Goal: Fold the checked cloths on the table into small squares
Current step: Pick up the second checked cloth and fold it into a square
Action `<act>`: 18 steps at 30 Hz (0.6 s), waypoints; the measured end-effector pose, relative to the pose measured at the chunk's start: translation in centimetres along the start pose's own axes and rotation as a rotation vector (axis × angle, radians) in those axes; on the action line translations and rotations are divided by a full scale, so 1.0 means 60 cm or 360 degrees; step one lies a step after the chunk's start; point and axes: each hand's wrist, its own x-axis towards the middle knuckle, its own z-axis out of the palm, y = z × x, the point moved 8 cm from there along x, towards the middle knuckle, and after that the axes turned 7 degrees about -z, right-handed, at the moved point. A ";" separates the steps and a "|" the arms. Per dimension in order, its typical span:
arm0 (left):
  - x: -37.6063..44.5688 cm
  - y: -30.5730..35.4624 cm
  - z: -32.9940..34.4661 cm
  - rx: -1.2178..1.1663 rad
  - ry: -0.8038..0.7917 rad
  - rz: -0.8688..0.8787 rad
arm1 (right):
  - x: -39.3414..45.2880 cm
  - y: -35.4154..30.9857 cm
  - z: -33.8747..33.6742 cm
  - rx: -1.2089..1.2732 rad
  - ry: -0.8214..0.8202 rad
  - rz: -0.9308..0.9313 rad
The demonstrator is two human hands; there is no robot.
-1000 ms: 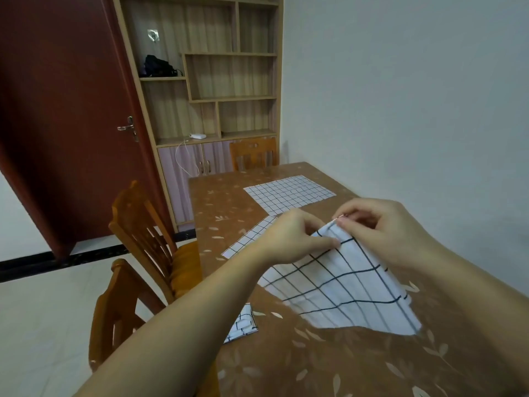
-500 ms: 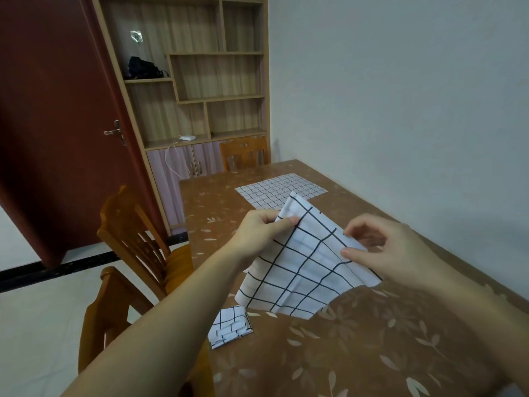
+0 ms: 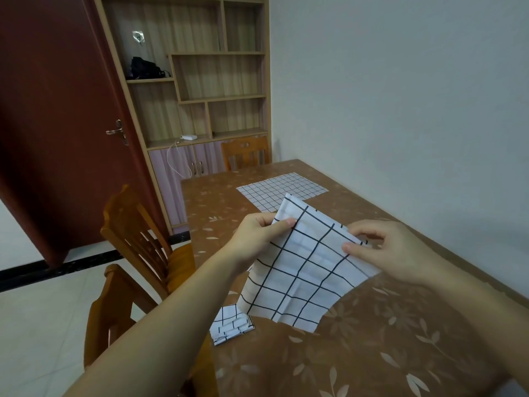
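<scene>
We pinch the cloth [image 3: 300, 265] above the table [image 3: 372, 353], left hand [image 3: 257, 236] and right hand [image 3: 380, 250] gripping opposite edges.

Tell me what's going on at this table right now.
A person is folding checked cloths at a brown flower-patterned table. Both hands hold one partly folded cloth up above the tabletop: the left hand pinches its upper left edge, the right hand pinches its right edge. A small folded cloth, already done, lies near the table's left edge. Another cloth lies spread flat at the far end, not yet folded.
</scene>
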 end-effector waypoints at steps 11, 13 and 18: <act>-0.040 0.105 0.021 0.0927 0.0077 0.0746 | 0.003 -0.015 -0.038 0.0172 0.0034 0.0044; -0.045 0.123 0.033 0.1211 0.0077 0.0933 | 0.003 -0.016 -0.045 0.0114 0.0035 0.0055; -0.037 0.131 0.035 0.1423 0.0048 0.0948 | 0.001 -0.018 -0.062 0.0101 0.0053 0.0061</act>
